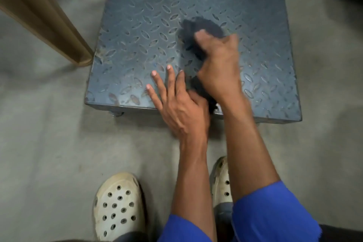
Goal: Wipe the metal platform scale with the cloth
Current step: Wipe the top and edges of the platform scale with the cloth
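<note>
The right hand (pixel 218 65) is gripping a dark cloth (pixel 202 29), with the thumb pressing into the bunched fabric and the fingers wrapping around it. The hand is blurred, so the finer finger positions cannot be made out. The cloth is lying on the top of the metal scale (pixel 137 45), a little right of its middle, and a tail of it is trailing back under the wrist toward the near edge of the platform.

The left hand (pixel 176 104) is resting flat and relaxed, holding nothing, with its fingers spreading out over the near edge of the scale and its thumb side touching the trailing part of the cloth. The two forearms are lying close together, both coming out of blue sleeves (pixel 275 212).

The scale is sitting on a grey concrete floor (pixel 49 143); its top is dark plate with a raised diamond tread, worn and rust-spotted near the front left corner. A tan wooden post (pixel 49 21) is leaning just beside that corner. Two cream perforated clogs (pixel 117 206) are standing on the floor near the scale's front edge.
</note>
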